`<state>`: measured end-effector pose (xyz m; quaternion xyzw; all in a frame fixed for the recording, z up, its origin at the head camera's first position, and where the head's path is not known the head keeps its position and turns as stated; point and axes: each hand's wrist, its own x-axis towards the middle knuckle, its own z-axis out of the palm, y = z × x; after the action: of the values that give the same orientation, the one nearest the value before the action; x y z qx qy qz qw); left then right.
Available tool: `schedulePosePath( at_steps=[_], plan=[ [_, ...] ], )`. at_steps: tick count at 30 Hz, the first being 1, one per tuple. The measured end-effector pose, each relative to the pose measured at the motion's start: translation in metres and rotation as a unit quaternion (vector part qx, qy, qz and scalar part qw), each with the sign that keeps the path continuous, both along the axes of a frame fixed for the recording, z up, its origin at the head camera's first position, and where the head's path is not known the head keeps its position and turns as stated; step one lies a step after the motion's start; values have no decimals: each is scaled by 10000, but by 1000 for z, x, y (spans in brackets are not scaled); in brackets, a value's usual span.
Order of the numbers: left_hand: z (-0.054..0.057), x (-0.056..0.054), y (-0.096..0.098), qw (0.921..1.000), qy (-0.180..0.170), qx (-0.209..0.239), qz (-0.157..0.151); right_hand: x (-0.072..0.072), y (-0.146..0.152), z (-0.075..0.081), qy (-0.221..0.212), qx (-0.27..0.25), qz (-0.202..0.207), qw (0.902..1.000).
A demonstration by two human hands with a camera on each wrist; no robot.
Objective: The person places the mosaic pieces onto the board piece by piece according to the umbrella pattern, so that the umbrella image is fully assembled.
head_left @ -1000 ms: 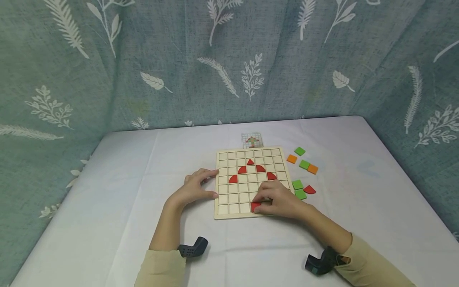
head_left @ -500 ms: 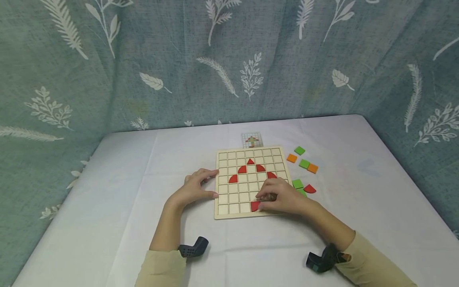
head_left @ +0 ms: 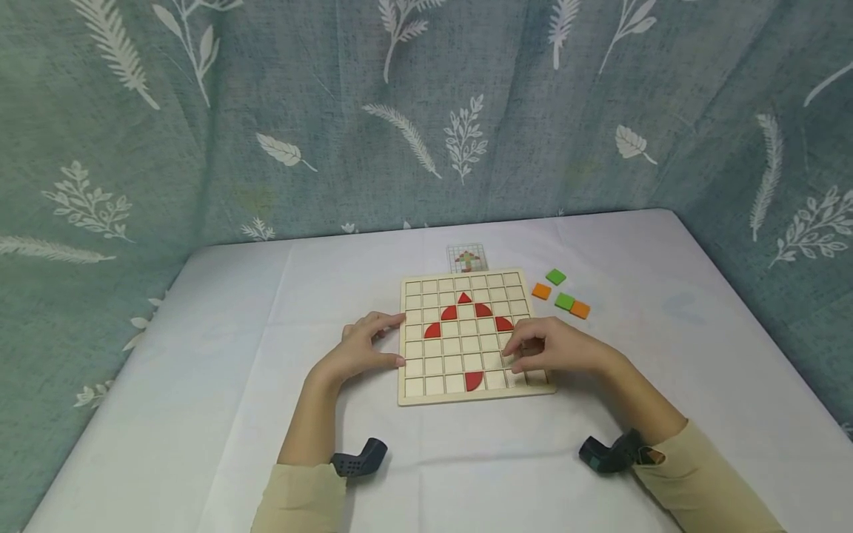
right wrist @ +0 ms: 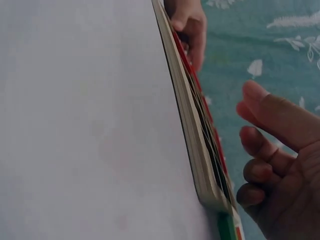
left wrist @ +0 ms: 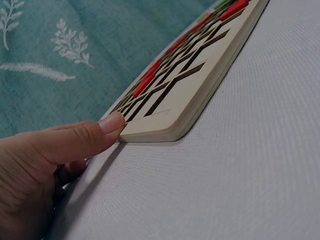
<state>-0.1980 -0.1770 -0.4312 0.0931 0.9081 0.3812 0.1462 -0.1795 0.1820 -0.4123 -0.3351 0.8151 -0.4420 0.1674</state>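
Wooden board (head_left: 470,344) bearing red pieces (head_left: 474,381) touches the left hand (head_left: 360,349).

1. A flat table (head_left: 220,355) draped in white cloth spreads under and around both hands, with a fold crease to the left of the left hand (head_left: 363,348)
2. On it lies a pale wooden square board with a raised grid (head_left: 433,367), touching the left hand and reaching under the right hand (head_left: 546,346)
3. Beyond both hands lies a small rectangular gridded card (head_left: 466,257)
4. Just beyond the right hand lie two flat green square tiles (head_left: 556,277) and two flat orange square tiles (head_left: 542,291)
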Motion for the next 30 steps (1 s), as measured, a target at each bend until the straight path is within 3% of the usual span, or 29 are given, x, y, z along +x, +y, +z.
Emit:
schedulePosePath(
  at_steps=[8, 16, 22, 30],
  plan=[
    [-2, -1, -2, 9999, 97, -23, -13, -8, 22, 6, -412, 27, 48, 9991],
    [-3, -1, -1, 10000, 94, -7, -20, -13, 49, 9, -827, 53, -487, 9954],
    [-2, 0, -1, 10000, 60, 2, 3, -13, 68, 9, -937, 255, -965, 9906],
    [-2, -1, -1, 9999, 120, -2, -33, -16, 89, -3, -775, 336, -1015, 9912]
  ],
)
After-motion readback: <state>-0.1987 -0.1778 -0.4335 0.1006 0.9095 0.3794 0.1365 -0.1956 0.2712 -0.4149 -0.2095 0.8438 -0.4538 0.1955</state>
